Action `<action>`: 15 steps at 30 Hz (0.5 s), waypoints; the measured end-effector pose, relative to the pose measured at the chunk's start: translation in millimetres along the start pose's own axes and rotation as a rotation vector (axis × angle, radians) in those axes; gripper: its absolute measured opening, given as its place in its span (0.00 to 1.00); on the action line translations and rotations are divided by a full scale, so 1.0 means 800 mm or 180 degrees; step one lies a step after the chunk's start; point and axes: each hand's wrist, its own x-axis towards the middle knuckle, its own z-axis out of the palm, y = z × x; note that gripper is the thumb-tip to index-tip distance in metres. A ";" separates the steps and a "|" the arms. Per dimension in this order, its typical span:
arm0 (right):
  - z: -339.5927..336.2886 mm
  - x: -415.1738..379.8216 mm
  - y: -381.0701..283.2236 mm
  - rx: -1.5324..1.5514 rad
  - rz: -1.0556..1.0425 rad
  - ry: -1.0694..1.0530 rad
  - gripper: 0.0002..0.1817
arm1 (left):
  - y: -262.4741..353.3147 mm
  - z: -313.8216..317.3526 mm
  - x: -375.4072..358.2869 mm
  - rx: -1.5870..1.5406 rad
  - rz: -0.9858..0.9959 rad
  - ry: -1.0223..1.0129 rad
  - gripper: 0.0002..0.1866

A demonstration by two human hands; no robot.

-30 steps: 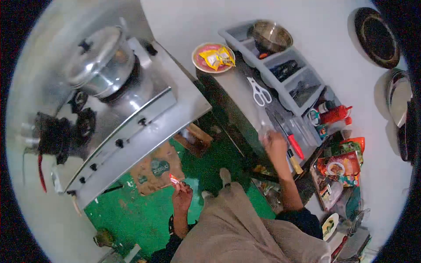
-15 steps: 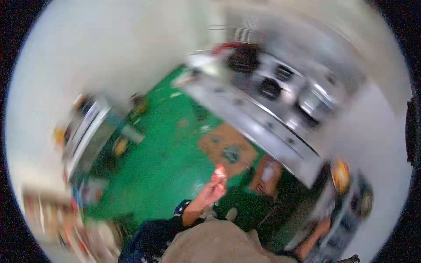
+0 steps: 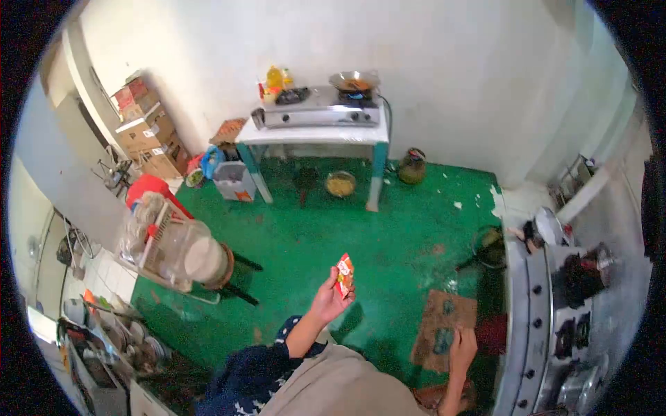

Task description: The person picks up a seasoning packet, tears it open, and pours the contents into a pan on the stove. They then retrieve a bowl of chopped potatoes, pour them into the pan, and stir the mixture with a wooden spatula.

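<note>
My left hand (image 3: 327,305) is closed around a small red and yellow sachet (image 3: 343,277), held upright in front of my body above the green floor. Printing on the packet is too small to read. Lower right, my right hand (image 3: 463,344) hangs with its fingers curled together. Whatever it holds, if anything, is hidden. Behind that hand, a flat piece of brown cardboard (image 3: 431,313) with dark green marks lies on the floor. Near the right hand runs the front of a long metal stove (image 3: 522,322).
Against the far wall, a white-topped table (image 3: 312,133) bears a two-burner stove (image 3: 322,116), a wok (image 3: 354,82) and an oil bottle (image 3: 275,78). Below it sits a bowl of yellow food (image 3: 340,184). A rack with a large clear container (image 3: 201,253) stands left; cardboard boxes (image 3: 154,132) are stacked behind.
My view has swung from the long metal stove toward the table with the two-burner stove, and the blur has cleared. The sachet remains in my left hand; my right hand appears closer to my body.
</note>
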 end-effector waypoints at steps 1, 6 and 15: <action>0.031 0.050 -0.055 0.0440 -0.0271 0.0035 0.07 | 0.045 0.002 0.004 -0.0017 0.0198 0.0085 0.19; 0.171 0.232 -0.299 0.1147 -0.1265 -0.0477 0.07 | 0.259 0.020 0.035 0.0459 0.1013 0.0062 0.26; 0.367 0.508 -0.515 0.1551 -0.1719 -0.0792 0.08 | 0.491 0.043 0.215 0.0204 0.1336 -0.0328 0.25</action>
